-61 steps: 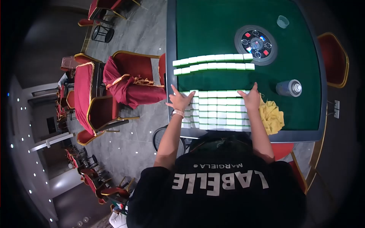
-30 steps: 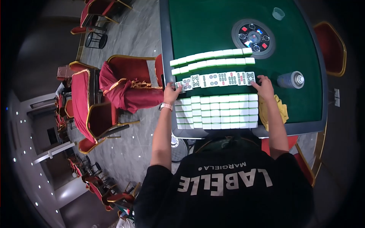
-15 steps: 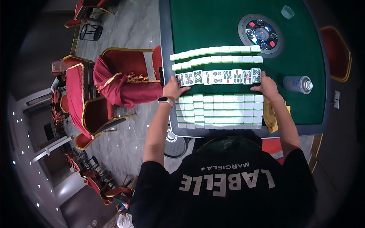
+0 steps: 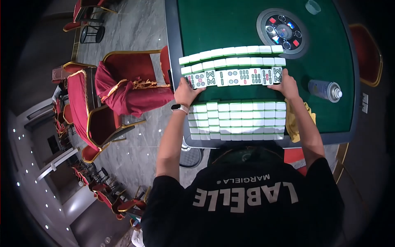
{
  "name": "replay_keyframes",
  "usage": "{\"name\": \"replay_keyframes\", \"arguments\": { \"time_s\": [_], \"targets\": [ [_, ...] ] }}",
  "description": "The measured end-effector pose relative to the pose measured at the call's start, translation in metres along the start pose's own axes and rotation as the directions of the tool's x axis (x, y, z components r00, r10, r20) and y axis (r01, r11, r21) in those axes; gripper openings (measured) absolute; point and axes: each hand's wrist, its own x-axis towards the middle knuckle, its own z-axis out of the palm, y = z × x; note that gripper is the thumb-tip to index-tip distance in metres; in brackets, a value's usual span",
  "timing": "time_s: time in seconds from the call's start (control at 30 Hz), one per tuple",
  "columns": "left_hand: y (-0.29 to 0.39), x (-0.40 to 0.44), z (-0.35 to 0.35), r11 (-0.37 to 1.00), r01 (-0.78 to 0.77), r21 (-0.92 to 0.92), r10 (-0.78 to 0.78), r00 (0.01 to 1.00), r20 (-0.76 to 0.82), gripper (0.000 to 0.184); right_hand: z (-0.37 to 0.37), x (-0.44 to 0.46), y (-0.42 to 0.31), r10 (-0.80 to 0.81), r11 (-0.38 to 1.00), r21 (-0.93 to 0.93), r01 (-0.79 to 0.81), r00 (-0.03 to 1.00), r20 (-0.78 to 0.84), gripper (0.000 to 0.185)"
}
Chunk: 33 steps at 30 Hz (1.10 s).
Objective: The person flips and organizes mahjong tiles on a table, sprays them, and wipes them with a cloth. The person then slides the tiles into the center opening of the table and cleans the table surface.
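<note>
A row of mahjong tiles (image 4: 233,77), faces showing bamboo and circle patterns, lies across the green table. My left hand (image 4: 187,92), with a watch on its wrist, grips the row's left end, thumb along the near side. At the right end my right hand (image 4: 286,85) grips the row the same way. Just beyond lie two more rows, a nearer white-backed row (image 4: 231,62) and a farther one (image 4: 229,51). Between my forearms sits a block of several white-backed tile rows (image 4: 236,119) with green edges.
A spray can (image 4: 325,90) lies to the right, and a yellow cloth (image 4: 293,123) is beside my right forearm. The round centre console (image 4: 282,32) and a clear cup (image 4: 313,7) are farther back. A red chair (image 4: 131,68) with draped cloth stands left of the table.
Both hands have pushed the patterned row away from me, closer to the white-backed row behind it. The gap to the near block has widened. The view has shifted slightly.
</note>
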Motion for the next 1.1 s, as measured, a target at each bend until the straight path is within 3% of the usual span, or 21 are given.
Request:
{"name": "replay_keyframes", "arguments": {
  "time_s": [0.23,0.47,0.6,0.73,0.93,1.1],
  "targets": [
    [0.003,0.012,-0.004,0.999,0.027,0.03,-0.029,0.997,0.069,0.078,-0.002,0.007,-0.004,0.067,0.997,-0.03,-0.066,0.997,0.045,0.07],
    [0.005,0.007,0.0,0.999,-0.013,0.045,0.013,1.0,0.015,0.08,-0.003,0.005,-0.018,0.145,0.982,-0.134,-0.135,0.987,0.064,0.073],
    [-0.003,0.005,-0.006,0.993,-0.015,0.121,-0.009,0.98,0.197,0.082,-0.007,0.0,-0.012,0.086,0.992,-0.099,-0.078,0.993,0.083,0.073],
    [-0.014,-0.01,0.002,0.993,-0.057,0.104,0.045,0.992,0.117,0.077,-0.001,-0.011,0.0,0.025,0.998,-0.058,-0.02,0.996,0.085,0.072],
    [-0.012,-0.006,-0.007,0.987,-0.065,0.146,0.048,0.992,0.117,0.076,-0.004,-0.011,0.006,-0.056,0.995,-0.075,0.058,0.998,0.032,0.067],
    [-0.021,0.009,-0.018,0.982,-0.162,0.102,0.139,0.97,0.2,0.079,-0.026,-0.001,-0.005,-0.098,0.988,-0.107,0.109,0.99,0.097,0.063]
  ]
}}
